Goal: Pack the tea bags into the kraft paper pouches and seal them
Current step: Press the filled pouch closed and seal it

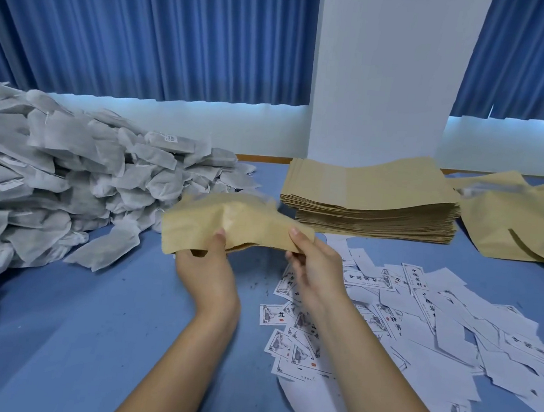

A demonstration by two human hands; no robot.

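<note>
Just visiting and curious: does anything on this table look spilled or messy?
Yes. Dark specks are scattered over the blue table, like spilled tea crumbs, and the printed labels lie in a loose jumble.

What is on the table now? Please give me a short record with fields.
held item: pouch, lifted over the table
left hand: grips the pouch's near edge
right hand: pinches its right end
left side: pile of tea bags
back: stack of flat pouches
right side: scattered labels
surface: blue table
</note>
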